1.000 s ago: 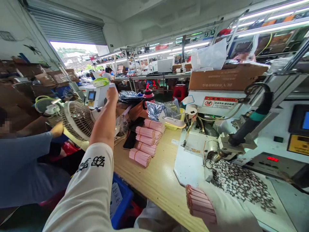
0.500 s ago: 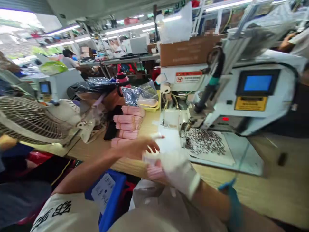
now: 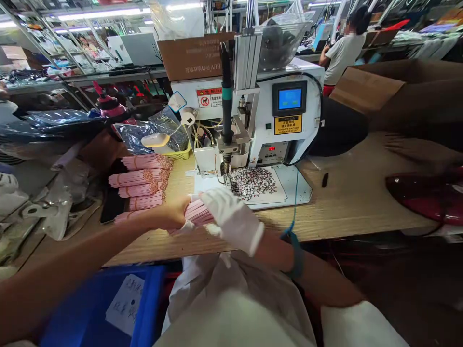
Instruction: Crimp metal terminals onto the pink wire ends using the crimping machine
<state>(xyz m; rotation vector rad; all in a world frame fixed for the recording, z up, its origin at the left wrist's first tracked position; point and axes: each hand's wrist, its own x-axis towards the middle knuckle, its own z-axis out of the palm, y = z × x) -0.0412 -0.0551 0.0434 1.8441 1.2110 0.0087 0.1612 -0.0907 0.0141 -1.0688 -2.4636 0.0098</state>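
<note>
The bare left hand (image 3: 170, 213) and white-gloved right hand (image 3: 231, 219) grasp a bundle of pink rods (image 3: 197, 214) over the wooden surface (image 3: 347, 207). Stacked bundles (image 3: 141, 180) lie just beyond the left hand. Nearby stands a white machine (image 3: 285, 120), with a patterned pile (image 3: 252, 183) beside its lowered head.

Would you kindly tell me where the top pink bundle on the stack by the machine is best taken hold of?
Take the top pink bundle from above, wrapping the fingers around its middle near the orange band. It lies lengthwise on top of the stack, so its upper side is free, and its long, rounded shape suits a wrap. I would avoid the brown end.
</note>
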